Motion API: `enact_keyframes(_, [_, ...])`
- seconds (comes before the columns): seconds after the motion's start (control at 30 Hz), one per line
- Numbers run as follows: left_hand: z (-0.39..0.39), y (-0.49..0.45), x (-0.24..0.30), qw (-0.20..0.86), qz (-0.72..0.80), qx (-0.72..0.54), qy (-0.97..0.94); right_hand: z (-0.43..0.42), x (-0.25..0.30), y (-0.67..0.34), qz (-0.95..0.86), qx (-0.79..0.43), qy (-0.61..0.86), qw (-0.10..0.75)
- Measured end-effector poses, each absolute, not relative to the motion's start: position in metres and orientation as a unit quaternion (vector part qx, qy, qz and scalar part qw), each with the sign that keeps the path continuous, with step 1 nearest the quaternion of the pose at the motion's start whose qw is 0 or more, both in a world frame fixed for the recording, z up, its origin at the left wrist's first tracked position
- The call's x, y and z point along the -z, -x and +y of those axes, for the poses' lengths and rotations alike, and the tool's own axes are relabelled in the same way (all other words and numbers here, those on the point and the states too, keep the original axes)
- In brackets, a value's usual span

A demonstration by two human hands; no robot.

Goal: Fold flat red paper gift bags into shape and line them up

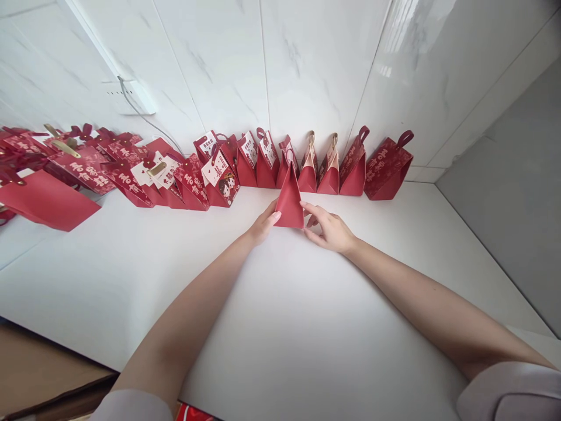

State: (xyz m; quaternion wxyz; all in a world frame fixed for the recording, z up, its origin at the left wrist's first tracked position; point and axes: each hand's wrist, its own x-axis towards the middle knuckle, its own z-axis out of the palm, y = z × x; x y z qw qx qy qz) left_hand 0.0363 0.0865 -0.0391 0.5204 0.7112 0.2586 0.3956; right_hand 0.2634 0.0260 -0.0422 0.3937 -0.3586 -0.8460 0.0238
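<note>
A red triangular gift box (290, 202) stands in the middle of the white table, its plain red end toward me and a ribbon loop at its pointed top. My left hand (263, 223) grips it from the left, thumb on the front edge and the other fingers mostly hidden behind the side. On the opposite side, my right hand (328, 227) has bent fingers against the right edge and near the lower right corner. Close behind stand similar boxes, among them a cream-and-red gift box (308, 175) and a red gift box with a white tag (267, 158).
A marbled tile wall (307, 64) backs the white table (280, 327). Several more red gift boxes crowd the left, including a large red one (52, 199). A wall socket (129, 96) has a cable hanging down. A cardboard box (39, 368) sits below the table's front left edge.
</note>
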Motion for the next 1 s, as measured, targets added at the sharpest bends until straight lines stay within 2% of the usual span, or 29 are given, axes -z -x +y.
enact_keyframes(0.13, [0.087,-0.035,0.038,0.535,0.242,-0.391,-0.709,0.027,0.042,-0.262,-0.861,0.029,0.341,0.376])
enact_keyframes(0.47, [0.089,-0.033,0.038,0.519,0.230,-0.379,-0.731,0.027,0.042,-0.260,-0.853,0.000,0.326,0.408])
enact_keyframes(0.67, [0.097,-0.026,0.042,0.571,0.258,-0.380,-0.680,0.024,0.043,-0.260,-0.838,-0.002,0.358,0.412])
enact_keyframes(0.83, [0.098,-0.022,0.041,0.608,0.258,-0.428,-0.617,0.025,0.046,-0.261,-0.795,-0.066,0.445,0.408])
enact_keyframes(1.0, [0.098,-0.023,0.042,0.553,0.262,-0.447,-0.653,0.033,0.048,-0.262,-0.699,-0.192,0.501,0.472])
